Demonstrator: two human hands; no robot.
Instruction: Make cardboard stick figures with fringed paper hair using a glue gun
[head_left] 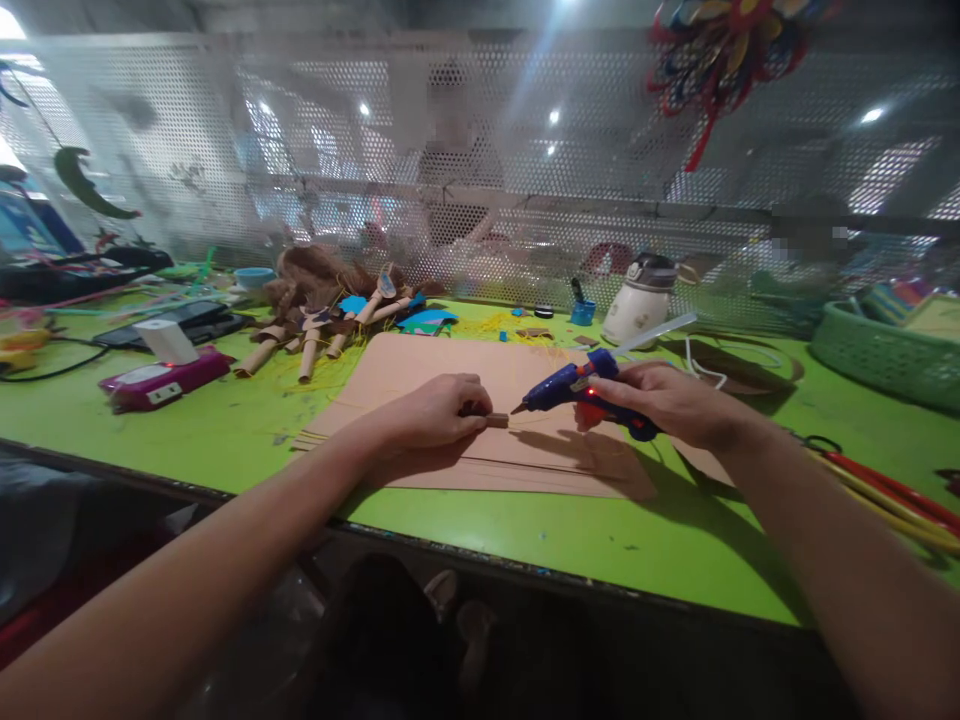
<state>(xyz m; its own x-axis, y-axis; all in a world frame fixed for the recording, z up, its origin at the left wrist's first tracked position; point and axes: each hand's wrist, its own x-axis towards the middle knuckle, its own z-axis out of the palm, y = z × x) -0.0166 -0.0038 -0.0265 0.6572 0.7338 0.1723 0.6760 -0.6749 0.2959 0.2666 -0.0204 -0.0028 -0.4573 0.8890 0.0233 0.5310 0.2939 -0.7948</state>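
Note:
My right hand (660, 400) is wrapped round the handle of a blue hot glue gun (559, 388), with a small red light glowing on its side. A pale glue stick (660, 330) juts from its back end. My left hand (439, 412) pinches a small brown strip (496, 421), perhaps cardboard, whose end pokes out past the fingertips. The gun's nozzle points left, close to the strip's end; whether they touch I cannot tell. Beneath both hands lies a stack of brown cardboard sheets (420, 360) on the green table (570, 535).
Rolled cardboard figures (311, 345) lie at the back left, near a purple power strip (166, 380) with a white plug. A white bottle (637, 305) stands behind the gun. On the right are a green basket (885, 350) and red-and-yellow-handled tools (885, 490).

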